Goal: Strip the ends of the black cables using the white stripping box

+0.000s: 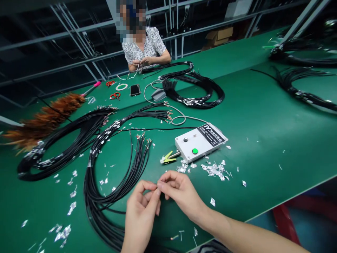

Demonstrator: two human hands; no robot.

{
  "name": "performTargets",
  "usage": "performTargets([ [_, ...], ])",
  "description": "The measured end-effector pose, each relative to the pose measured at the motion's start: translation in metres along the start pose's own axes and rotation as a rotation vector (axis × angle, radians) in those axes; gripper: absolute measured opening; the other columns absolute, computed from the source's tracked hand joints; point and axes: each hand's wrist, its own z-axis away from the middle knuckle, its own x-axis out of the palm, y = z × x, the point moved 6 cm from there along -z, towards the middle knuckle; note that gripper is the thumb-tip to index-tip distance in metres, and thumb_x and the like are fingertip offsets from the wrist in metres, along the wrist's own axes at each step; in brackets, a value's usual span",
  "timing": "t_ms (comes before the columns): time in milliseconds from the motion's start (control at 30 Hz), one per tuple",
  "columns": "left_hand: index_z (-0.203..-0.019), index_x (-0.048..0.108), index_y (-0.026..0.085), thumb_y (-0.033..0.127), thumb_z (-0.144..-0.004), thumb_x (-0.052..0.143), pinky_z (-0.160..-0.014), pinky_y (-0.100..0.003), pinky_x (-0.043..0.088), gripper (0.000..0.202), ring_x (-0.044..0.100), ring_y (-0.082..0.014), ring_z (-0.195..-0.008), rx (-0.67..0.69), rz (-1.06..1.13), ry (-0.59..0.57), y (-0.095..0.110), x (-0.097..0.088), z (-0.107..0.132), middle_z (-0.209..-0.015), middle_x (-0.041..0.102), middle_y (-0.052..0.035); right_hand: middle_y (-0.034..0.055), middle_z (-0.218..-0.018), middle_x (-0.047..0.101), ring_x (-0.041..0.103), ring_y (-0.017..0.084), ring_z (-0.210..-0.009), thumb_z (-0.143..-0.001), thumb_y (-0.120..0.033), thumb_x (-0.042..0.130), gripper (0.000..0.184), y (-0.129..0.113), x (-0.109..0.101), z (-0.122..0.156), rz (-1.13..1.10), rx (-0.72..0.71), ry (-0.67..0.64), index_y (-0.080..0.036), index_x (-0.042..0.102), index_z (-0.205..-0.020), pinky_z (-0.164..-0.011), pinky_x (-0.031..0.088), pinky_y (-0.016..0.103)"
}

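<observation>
My left hand and my right hand meet fingertip to fingertip above the green table. Both are closed in a pinch, and whatever lies between the fingers is too small and covered to make out. A black cable runs in behind my left hand. Left of it lies a looped bundle of black cables, its stripped copper ends fanned out. Just beyond my hands stands a white control box with a green button and a yellow-green clip at its front. A stripped cable end shows below my hands.
Foil scraps litter the table. More coiled cables lie farther back, beside a grey pedal-like piece. Red-handled cutters, a phone and a brown feather duster are at left. A co-worker sits opposite.
</observation>
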Motion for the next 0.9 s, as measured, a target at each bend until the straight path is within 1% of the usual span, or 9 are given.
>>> performTargets([
  [200,-0.076,0.059,0.016,0.044,-0.065,0.082,-0.047,-0.016,0.037,0.038,0.045,-0.0054,-0.051,0.017,0.079,0.039,-0.005,-0.007,0.004,-0.066,0.055,0.0046,-0.0080,-0.044,0.050,0.042,0.008,-0.046,-0.063,-0.051,0.079,0.039,0.010,0.006,0.000,-0.079,0.090,-0.046,-0.016,0.066,-0.074,-0.055,0.035,0.023],
  [300,-0.087,0.062,0.019,0.044,-0.071,0.078,-0.050,-0.017,0.039,0.034,0.047,-0.0071,-0.054,0.013,0.072,0.010,-0.003,-0.006,0.005,-0.070,0.056,0.0040,-0.0063,-0.050,0.055,0.044,0.007,-0.046,-0.062,-0.049,0.080,0.037,0.012,0.006,0.001,-0.105,0.114,-0.057,-0.016,0.067,-0.073,-0.053,0.036,0.023],
  [400,-0.100,0.064,0.020,0.045,-0.074,0.075,-0.049,-0.019,0.039,0.038,0.050,-0.0087,-0.054,0.001,0.024,-0.064,0.000,0.001,0.003,-0.075,0.058,0.0018,-0.0034,-0.061,0.062,0.047,0.007,-0.046,-0.060,-0.049,0.081,0.037,0.011,0.003,0.000,-0.070,0.101,-0.049,-0.016,0.065,-0.069,-0.052,0.037,0.023],
  [533,-0.084,0.065,0.017,0.044,-0.074,0.075,-0.045,-0.018,0.033,0.031,0.046,-0.0080,-0.049,0.010,-0.008,-0.092,-0.001,0.006,-0.002,-0.062,0.056,0.0027,-0.0052,-0.054,0.058,0.049,0.008,-0.045,-0.060,-0.047,0.081,0.036,0.011,-0.003,-0.002,0.049,0.091,-0.039,-0.017,0.062,-0.068,-0.051,0.039,0.023],
  [600,-0.083,0.062,0.018,0.044,-0.079,0.070,-0.043,-0.017,0.031,0.027,0.042,-0.0079,-0.045,0.010,0.008,-0.080,-0.005,0.006,-0.004,-0.052,0.050,0.0056,-0.0054,-0.053,0.056,0.051,0.010,-0.047,-0.067,-0.046,0.076,0.032,0.008,-0.006,-0.002,0.149,0.055,-0.049,-0.018,0.061,-0.071,-0.051,0.039,0.023],
  [667,-0.087,0.060,0.019,0.043,-0.084,0.064,-0.043,-0.018,0.033,0.024,0.043,-0.0089,-0.044,0.038,-0.011,-0.084,-0.009,0.006,-0.004,-0.049,0.049,0.0065,-0.0036,-0.058,0.056,0.054,0.011,-0.050,-0.077,-0.041,0.067,0.024,0.000,-0.010,0.000,0.326,-0.028,-0.036,-0.018,0.061,-0.073,-0.051,0.040,0.023],
  [700,-0.087,0.059,0.019,0.042,-0.086,0.063,-0.043,-0.018,0.034,0.023,0.045,-0.0090,-0.045,0.075,-0.040,-0.076,-0.009,0.006,-0.004,-0.053,0.052,0.0054,-0.0021,-0.062,0.058,0.055,0.012,-0.052,-0.081,-0.037,0.062,0.020,-0.006,-0.011,0.001,0.454,-0.100,-0.022,-0.018,0.061,-0.073,-0.052,0.040,0.024],
  [800,-0.083,0.060,0.019,0.039,-0.085,0.064,-0.049,-0.019,0.039,0.021,0.050,-0.0091,-0.053,0.211,-0.132,-0.011,-0.004,0.005,-0.005,-0.073,0.058,0.0013,0.0022,-0.076,0.062,0.058,0.014,-0.063,-0.089,-0.025,0.050,0.017,-0.028,-0.010,0.008,0.877,-0.420,-0.018,-0.019,0.062,-0.078,-0.059,0.041,0.027],
  [900,-0.077,0.059,0.017,0.044,-0.080,0.068,-0.050,-0.019,0.038,0.028,0.047,-0.0091,-0.055,0.203,-0.108,0.010,-0.003,0.006,-0.008,-0.069,0.053,0.0024,0.0038,-0.080,0.064,0.060,0.016,-0.070,-0.093,-0.019,0.044,0.019,-0.040,-0.010,0.016,1.170,-0.667,-0.031,-0.019,0.062,-0.085,-0.065,0.041,0.029],
])
